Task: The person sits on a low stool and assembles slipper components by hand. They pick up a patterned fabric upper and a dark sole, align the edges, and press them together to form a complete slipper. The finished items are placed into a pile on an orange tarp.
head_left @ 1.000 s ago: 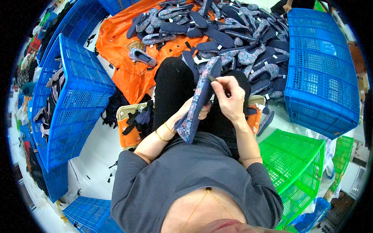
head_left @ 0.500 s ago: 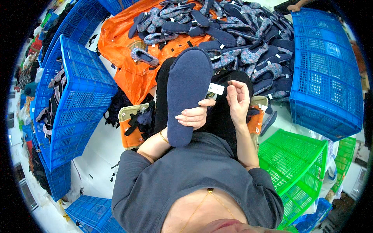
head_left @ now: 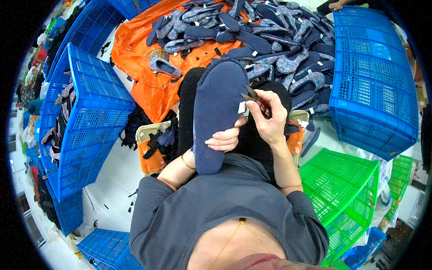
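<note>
Snips (head_left: 248,96): since half a second ago they have come in toward the slipper (head_left: 218,108); both dark blades now show, spread, with their points at the slipper's right edge.
White tag (head_left: 242,108): still at the slipper's right edge, just below the blades, but less of it shows than when it stuck straight out; it looks uncut, so you seem to be mid-trim along that edge.
Navy sole: still turned up toward you, toe end away from you, with a sliver of floral upper at its left side; you hold the slipper over your lap.
Left hand (head_left: 225,138): your grip wraps the slipper's lower half, fingers pressed across the sole.
Right hand (head_left: 270,117): just right of the slipper, your grip closes round the snips.
Slipper pile (head_left: 254,42): beyond the slipper and to its right, many with white tags.
Orange sheet (head_left: 130,49): beyond the slipper to the left, running under part of the pile.
Writing: you cannot read any on the tag at this size; no brand can be made out.
</note>
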